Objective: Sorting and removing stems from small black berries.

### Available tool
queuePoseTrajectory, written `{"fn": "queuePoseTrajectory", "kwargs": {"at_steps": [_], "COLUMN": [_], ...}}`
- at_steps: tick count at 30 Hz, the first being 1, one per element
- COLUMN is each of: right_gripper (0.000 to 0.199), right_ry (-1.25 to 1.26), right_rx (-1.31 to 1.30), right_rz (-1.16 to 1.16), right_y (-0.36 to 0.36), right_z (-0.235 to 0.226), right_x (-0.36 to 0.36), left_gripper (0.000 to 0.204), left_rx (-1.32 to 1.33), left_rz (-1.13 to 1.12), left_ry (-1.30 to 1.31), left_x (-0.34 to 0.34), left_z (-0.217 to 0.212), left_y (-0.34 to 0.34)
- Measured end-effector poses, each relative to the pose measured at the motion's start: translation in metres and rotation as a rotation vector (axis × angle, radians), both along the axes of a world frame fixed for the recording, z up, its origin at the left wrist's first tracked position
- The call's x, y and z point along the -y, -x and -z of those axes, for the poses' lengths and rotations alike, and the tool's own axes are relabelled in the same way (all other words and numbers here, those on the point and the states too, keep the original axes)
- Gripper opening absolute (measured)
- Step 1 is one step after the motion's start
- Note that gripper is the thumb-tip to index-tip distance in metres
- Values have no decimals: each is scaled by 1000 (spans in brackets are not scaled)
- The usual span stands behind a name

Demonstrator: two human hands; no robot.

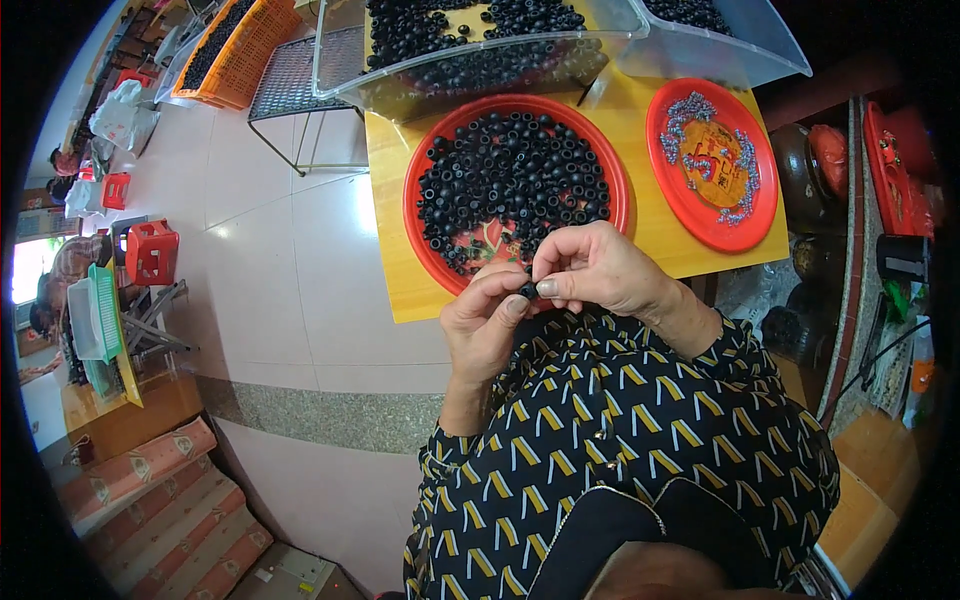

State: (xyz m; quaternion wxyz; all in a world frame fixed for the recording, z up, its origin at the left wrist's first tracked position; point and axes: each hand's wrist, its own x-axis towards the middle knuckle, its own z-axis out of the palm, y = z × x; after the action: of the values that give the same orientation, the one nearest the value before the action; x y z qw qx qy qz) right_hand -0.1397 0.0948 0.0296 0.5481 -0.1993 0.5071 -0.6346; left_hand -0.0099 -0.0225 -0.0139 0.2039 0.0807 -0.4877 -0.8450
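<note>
My left hand pinches a small black ring-shaped piece between thumb and fingertips, over the near rim of a round red tray. From the right, my right hand meets it, its thumb and forefinger closed at the same piece. Whether the right fingers hold a second tiny part is hidden. Many loose black ring-shaped pieces with holes fill the tray. At its near side a patterned red and green bottom shows between them.
Beyond the tray, clear plastic bins hold more black pieces. On the yellow table, a red plate at right carries small greyish-blue parts. An orange crate and metal-topped stand are far left; brown jars stand right.
</note>
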Motion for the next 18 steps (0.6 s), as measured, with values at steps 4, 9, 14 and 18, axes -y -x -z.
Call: {"fn": "queuePoseTrajectory", "kwargs": {"at_steps": [4, 9, 14, 18], "right_gripper": [12, 22, 16, 19], "right_ry": [34, 49, 36, 69], "right_rx": [137, 422, 459, 503], "right_rz": [-75, -131, -141, -84], "right_y": [3, 1, 0, 1], "right_z": [5, 15, 16, 17], "right_x": [-1, -5, -10, -10], "left_gripper": [16, 16, 16, 16], "left_rx": [-43, -40, -55, -17], "left_rz": [-54, -17, 51, -13], "left_ry": [333, 525, 592, 637], "left_x": [3, 11, 14, 6], "left_z": [-1, -10, -17, -23], "left_y": [2, 3, 4, 4]}}
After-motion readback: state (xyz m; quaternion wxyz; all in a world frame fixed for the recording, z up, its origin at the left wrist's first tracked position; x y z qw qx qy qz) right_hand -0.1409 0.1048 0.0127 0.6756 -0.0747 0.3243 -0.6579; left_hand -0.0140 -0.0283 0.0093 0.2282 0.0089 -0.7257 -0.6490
